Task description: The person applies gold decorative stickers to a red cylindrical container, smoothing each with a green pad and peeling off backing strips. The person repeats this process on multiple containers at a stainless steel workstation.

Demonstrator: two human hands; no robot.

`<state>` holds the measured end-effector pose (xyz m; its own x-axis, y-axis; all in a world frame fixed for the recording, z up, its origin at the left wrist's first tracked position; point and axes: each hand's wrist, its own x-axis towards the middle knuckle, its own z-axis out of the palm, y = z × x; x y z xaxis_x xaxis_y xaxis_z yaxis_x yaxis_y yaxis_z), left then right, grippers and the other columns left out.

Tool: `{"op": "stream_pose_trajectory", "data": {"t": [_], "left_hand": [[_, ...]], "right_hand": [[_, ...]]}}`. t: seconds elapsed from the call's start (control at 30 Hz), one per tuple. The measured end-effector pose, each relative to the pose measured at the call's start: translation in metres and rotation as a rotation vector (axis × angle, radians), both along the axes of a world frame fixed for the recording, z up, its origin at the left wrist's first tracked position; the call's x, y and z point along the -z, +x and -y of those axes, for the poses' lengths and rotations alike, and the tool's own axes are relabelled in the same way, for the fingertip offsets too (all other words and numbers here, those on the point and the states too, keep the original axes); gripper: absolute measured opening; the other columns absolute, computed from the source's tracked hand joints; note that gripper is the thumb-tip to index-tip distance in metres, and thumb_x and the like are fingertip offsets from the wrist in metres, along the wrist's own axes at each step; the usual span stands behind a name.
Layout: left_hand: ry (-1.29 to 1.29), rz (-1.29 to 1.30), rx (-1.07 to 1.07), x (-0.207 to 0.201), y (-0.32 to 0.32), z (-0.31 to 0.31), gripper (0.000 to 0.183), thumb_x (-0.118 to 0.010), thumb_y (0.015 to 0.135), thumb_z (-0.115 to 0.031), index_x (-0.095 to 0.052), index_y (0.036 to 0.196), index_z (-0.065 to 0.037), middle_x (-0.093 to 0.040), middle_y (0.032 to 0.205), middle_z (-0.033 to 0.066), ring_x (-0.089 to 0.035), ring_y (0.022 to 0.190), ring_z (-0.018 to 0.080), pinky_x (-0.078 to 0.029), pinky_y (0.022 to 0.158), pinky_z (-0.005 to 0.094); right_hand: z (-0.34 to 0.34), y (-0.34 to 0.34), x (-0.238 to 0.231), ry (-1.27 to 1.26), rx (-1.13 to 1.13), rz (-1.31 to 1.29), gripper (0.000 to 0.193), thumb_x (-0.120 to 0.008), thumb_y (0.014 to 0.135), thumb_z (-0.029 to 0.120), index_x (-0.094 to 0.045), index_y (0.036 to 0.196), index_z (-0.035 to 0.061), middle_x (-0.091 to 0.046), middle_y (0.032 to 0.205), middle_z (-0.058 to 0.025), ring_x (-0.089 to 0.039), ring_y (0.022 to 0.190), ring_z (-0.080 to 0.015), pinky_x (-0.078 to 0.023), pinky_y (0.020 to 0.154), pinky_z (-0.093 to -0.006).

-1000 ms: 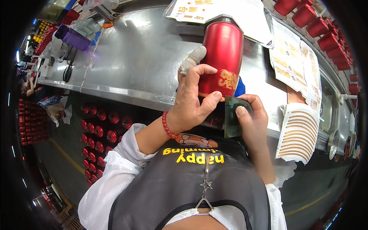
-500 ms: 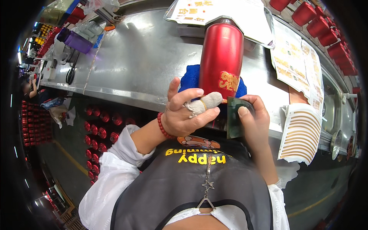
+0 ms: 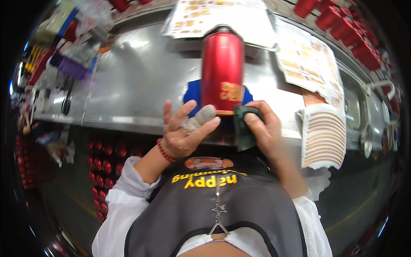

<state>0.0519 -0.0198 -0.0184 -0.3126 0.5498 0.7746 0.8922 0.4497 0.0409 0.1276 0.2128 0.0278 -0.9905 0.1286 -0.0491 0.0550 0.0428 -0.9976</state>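
A red metal bottle [image 3: 222, 64] with gold lettering on its lower side lies on a folded blue cloth [image 3: 193, 92], base toward me. A thin gold band [image 3: 224, 113] runs along its base edge. My left hand [image 3: 182, 128] is open just left of the base, fingers spread and apart from the bottle. One of its fingers wears a whitish fabric finger cover [image 3: 200, 120]. At the base's right corner, my right hand [image 3: 262, 126] pinches a dark green flat flexible piece [image 3: 243, 130] between thumb and fingers. Whether that piece touches the bottle is hard to tell.
Sheets of gold stickers [image 3: 302, 64] lie right of the bottle, with a white sheet of curved gold strips [image 3: 324, 137] over the metal table's [image 3: 141, 64] front edge. A sticker stack [image 3: 188, 21] sits behind. A purple bottle [image 3: 70, 66] stands far left; red bottles [image 3: 102, 162] fill the space below.
The whole view has shifted, so the scene sits further left. My left hand has drawn slightly away from the bottle. The green piece has tilted in my right hand's continuing pinch.
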Motion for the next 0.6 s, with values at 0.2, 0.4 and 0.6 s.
{"op": "stream_pose_trajectory", "data": {"t": [0.2, 0.4, 0.6], "left_hand": [[-0.157, -0.139, 0.145, -0.026, -0.017, -0.018, 0.035, -0.072, 0.083, -0.015, -0.072, 0.116, -0.027, -0.07, 0.111, -0.0008, -0.052, 0.129, 0.0246, -0.013, 0.123, 0.0549], [-0.061, 0.374, -0.036, -0.014, -0.029, -0.021, 0.086, -0.077, 0.082, -0.035, -0.035, 0.148, 0.001, -0.041, 0.151, 0.0209, -0.032, 0.14, 0.0442, -0.013, 0.118, 0.059], [-0.054, 0.536, -0.082, 0.008, -0.025, -0.013, 0.094, -0.072, 0.086, -0.048, -0.03, 0.151, 0.006, -0.042, 0.151, 0.0214, -0.034, 0.139, 0.0442, -0.014, 0.118, 0.0581]], "right_hand": [[-0.015, -0.002, -0.014, 0.088, -0.081, -0.046, 0.032, -0.056, 0.096, 0.009, -0.059, 0.126, 0.0009, -0.065, 0.108, -0.0064, -0.058, 0.1, -0.0123, -0.047, 0.091, -0.0291], [-0.236, -0.027, 0.008, 0.969, 0.495, -0.349, 0.029, -0.049, 0.086, -0.005, -0.068, 0.107, -0.0002, -0.059, 0.133, -0.0214, -0.061, 0.118, -0.0278, -0.05, 0.096, -0.0339], [-0.402, -0.023, 0.018, 0.699, 0.681, 0.874, 0.034, -0.067, 0.094, 0.037, -0.07, 0.092, 0.0031, -0.069, 0.095, -0.0078, -0.055, 0.071, -0.0169, -0.046, 0.07, -0.0364]]}}
